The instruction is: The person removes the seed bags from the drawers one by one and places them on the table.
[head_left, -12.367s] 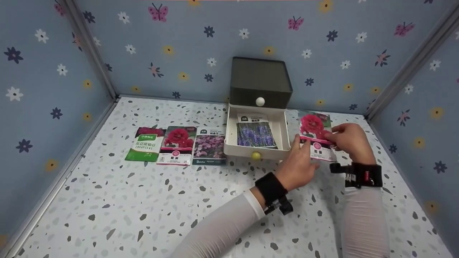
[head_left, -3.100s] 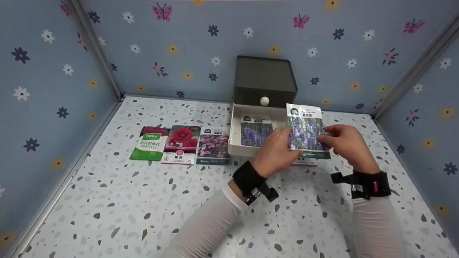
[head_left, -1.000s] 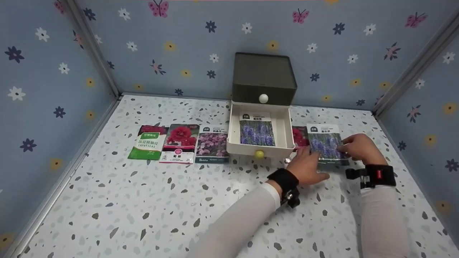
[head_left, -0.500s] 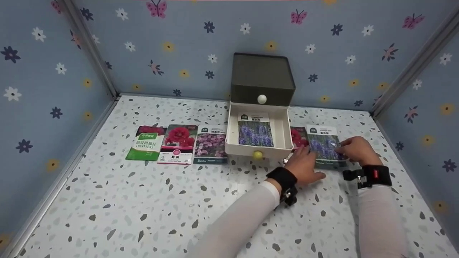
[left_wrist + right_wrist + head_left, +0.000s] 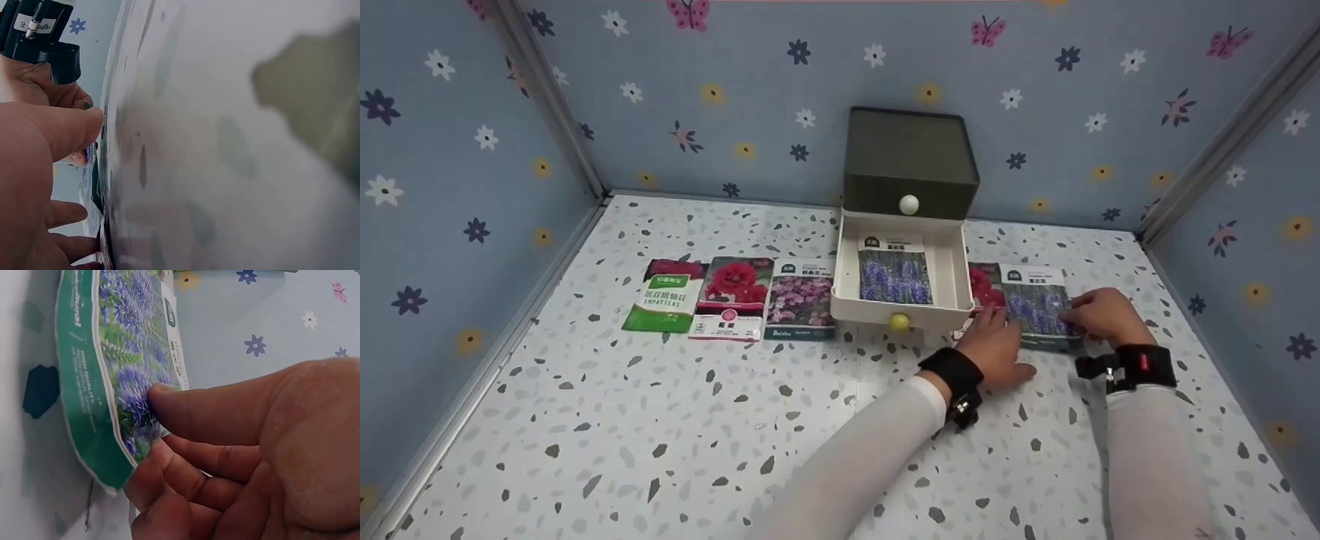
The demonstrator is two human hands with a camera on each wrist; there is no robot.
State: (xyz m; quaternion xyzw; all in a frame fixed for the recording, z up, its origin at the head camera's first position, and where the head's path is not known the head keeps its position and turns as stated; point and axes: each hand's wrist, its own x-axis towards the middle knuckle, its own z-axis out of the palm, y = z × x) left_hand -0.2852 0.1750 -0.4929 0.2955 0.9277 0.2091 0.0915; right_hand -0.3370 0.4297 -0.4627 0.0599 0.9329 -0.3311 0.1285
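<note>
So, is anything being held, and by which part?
The right hand pinches the rightmost purple-flower packet by its right edge. The left hand visibly grips nothing; its fingers lie over the red-flower packet beside it.

Left arm point(image 5: 855, 457) angled rightward, left grip point(image 5: 994, 347) unclenched, thumb point(image 5: 1024, 371) splayed, right forearm point(image 5: 1153, 457) pointing forward, right grip point(image 5: 1108, 315) pinching

Drawer point(image 5: 870, 310): coloured cream, its knob point(image 5: 899, 322) in yellow.
Purple-flowered packet point(image 5: 1039, 304), drawer's three o'clock: banded in white and green.
Upper box point(image 5: 911, 150): finished in dark olive.
Tabletop point(image 5: 720, 427): speckled with grey on white.
Wall point(image 5: 750, 75): patterned with flowers on blue.
</note>
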